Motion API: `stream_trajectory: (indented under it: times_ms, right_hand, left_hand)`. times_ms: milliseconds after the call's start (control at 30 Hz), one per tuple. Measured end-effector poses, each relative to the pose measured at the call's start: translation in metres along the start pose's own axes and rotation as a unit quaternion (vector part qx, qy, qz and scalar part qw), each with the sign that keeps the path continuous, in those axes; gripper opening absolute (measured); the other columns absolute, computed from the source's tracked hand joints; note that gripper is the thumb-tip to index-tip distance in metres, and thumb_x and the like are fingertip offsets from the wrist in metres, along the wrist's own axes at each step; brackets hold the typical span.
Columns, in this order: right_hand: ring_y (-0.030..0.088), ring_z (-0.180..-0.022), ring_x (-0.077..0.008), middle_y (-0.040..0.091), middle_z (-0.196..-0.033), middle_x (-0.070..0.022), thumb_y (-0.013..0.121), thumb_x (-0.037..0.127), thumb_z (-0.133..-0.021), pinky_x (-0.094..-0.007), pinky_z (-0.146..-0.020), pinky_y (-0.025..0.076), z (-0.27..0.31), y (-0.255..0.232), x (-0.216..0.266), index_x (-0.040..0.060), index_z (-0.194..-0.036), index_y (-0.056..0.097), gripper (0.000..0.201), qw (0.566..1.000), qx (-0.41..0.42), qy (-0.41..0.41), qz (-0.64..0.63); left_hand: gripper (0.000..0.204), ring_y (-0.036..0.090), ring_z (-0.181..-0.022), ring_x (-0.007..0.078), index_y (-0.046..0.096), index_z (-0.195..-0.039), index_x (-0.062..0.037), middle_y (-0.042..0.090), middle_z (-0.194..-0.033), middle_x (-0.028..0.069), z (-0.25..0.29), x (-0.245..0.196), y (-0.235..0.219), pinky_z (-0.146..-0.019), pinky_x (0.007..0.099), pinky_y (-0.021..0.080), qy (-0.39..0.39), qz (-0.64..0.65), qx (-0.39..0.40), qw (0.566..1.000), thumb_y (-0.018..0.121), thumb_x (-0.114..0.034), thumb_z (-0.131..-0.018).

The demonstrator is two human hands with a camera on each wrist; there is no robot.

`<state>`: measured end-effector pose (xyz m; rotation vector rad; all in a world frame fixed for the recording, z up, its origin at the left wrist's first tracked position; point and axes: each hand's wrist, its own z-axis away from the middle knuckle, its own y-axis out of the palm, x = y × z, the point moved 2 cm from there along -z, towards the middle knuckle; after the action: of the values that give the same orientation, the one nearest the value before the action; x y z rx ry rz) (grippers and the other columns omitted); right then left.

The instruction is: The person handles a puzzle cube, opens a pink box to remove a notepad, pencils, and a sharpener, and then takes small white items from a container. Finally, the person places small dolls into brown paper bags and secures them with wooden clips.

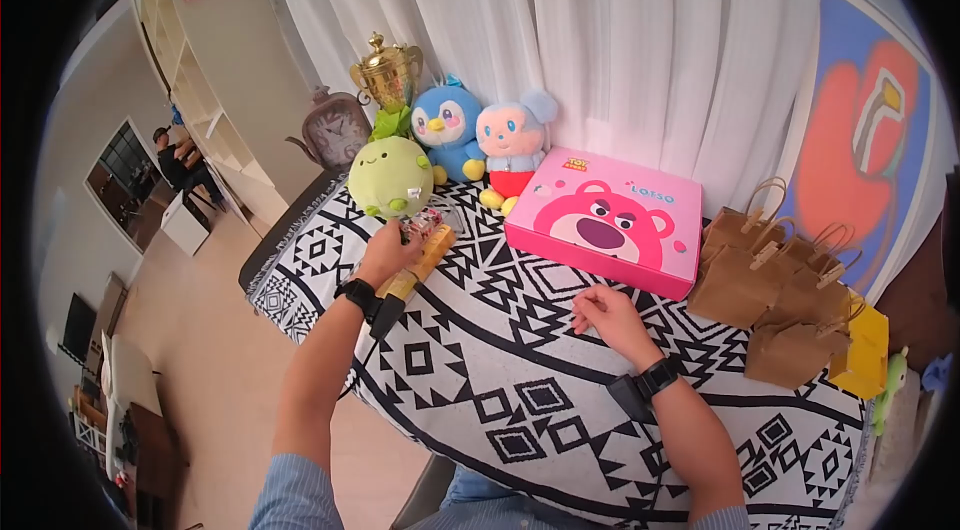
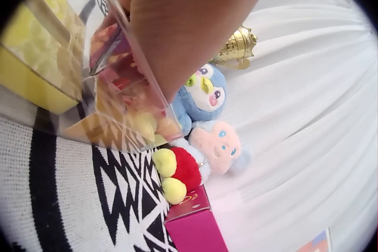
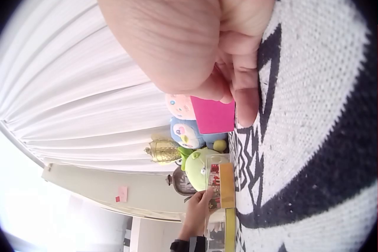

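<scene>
My left hand (image 1: 388, 252) is at a clear plastic box with a yellow base (image 1: 437, 246), toward the table's left side. Its fingers lie along the box's side, holding it; the left wrist view hides the fingertips behind the wrist. Small red and pink items show through the clear wall (image 2: 127, 77). A second clear box with a yellow base (image 3: 230, 228) stands in line with the first, partly under my left wrist in the head view. My right hand (image 1: 610, 318), loosely curled and holding nothing, rests on the patterned cloth (image 1: 500, 360) in front of the pink bear box (image 1: 610, 220).
Behind the boxes sit a green plush (image 1: 390, 177), a blue penguin plush (image 1: 447, 135) and a pink-faced plush (image 1: 512, 145). A gold trophy (image 1: 387, 73) and a brown clock (image 1: 335, 128) stand farther back. Brown paper bags (image 1: 745, 275) and a yellow bag (image 1: 862, 352) are at right.
</scene>
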<state>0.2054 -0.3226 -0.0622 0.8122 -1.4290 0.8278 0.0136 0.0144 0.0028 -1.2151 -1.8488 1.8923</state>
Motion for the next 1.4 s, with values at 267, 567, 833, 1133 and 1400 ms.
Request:
stream_trajectory:
  times_ms: [267, 567, 833, 1133, 1400]
  right_hand:
    - [0.065, -0.071, -0.0171, 0.061, -0.082, -0.0095, 0.052, 0.010, -0.094, -0.0268, -0.063, 0.054, -0.002, 0.000, -0.003, -0.0043, -0.094, 0.055, 0.014, 1.000, -0.004, -0.010, -0.015]
    - [0.064, -0.073, -0.0159, 0.060, -0.087, -0.0096, 0.051, 0.009, -0.095, -0.0270, -0.065, 0.055, -0.004, -0.001, -0.006, -0.0036, -0.096, 0.055, 0.013, 1.000, 0.002, 0.006, -0.016]
    - [0.064, -0.073, -0.0157, 0.061, -0.087, -0.0097, 0.050, 0.010, -0.096, -0.0269, -0.064, 0.055, -0.004, -0.001, -0.006, -0.0042, -0.097, 0.055, 0.015, 1.000, 0.007, 0.002, -0.015]
    - [0.064, -0.076, -0.0162, 0.061, -0.092, -0.0100, 0.048, 0.017, -0.098, -0.0276, -0.066, 0.055, -0.005, -0.002, 0.002, -0.0033, -0.102, 0.055, 0.022, 0.999, 0.008, 0.018, -0.027]
    - [0.063, -0.091, -0.0170, 0.061, -0.103, -0.0111, 0.035, 0.049, -0.099, -0.0321, -0.073, 0.055, 0.000, -0.010, 0.005, -0.0013, -0.117, 0.054, 0.057, 0.967, -0.023, 0.026, -0.253]
  left_hand:
    - [0.044, 0.064, -0.081, 0.0336, 0.054, -0.104, 0.0036, 0.064, -0.088, 0.0222, 0.003, 0.007, 0.003, -0.074, 0.0388, 0.049, 0.052, 0.019, -0.068, 0.996, 0.067, -0.032, -0.081]
    - [0.049, 0.065, -0.083, 0.0381, 0.058, -0.107, 0.0045, 0.066, -0.089, 0.0245, 0.009, -0.006, 0.000, -0.074, 0.0412, 0.051, 0.029, 0.027, -0.081, 0.996, 0.071, -0.034, -0.079]
    - [0.044, 0.062, -0.088, 0.0398, 0.052, -0.114, 0.0046, 0.063, -0.097, 0.0250, 0.028, -0.031, -0.019, -0.074, 0.0419, 0.049, 0.044, 0.053, -0.215, 0.974, 0.063, -0.029, -0.088]
    - [0.040, 0.059, -0.077, 0.0222, 0.054, -0.115, 0.0001, 0.061, -0.089, 0.0125, 0.089, -0.122, -0.002, -0.070, 0.0321, 0.047, 0.158, 0.267, -0.090, 0.946, 0.068, -0.022, -0.085]
    - [0.039, 0.056, -0.083, 0.0064, 0.059, -0.113, -0.0019, 0.063, -0.095, 0.0022, 0.102, -0.176, 0.076, -0.074, 0.0219, 0.047, 0.202, 0.407, 0.223, 0.862, 0.074, -0.017, -0.081]
